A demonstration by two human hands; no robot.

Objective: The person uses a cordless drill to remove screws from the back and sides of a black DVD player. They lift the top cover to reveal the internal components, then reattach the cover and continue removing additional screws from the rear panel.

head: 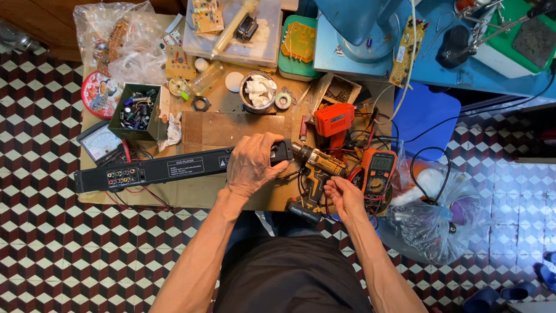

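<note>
A long, flat black player box [156, 170] stands on edge across a low wooden table [231, 128], its rear sockets facing me. My left hand [250, 165] clamps over its right end. A black-and-yellow cordless drill [314, 177] points left, its chuck against the box's right end. My right hand [344, 198] rests on the drill's handle from below.
On the table are an orange multimeter [376, 174], an orange tool [333, 122], a green box of parts [138, 112], an analogue meter [99, 142], a tin of white bits [258, 91], circuit boards and plastic bags. Tangled wires lie right. A clear bag [431, 223] sits on the tiled floor.
</note>
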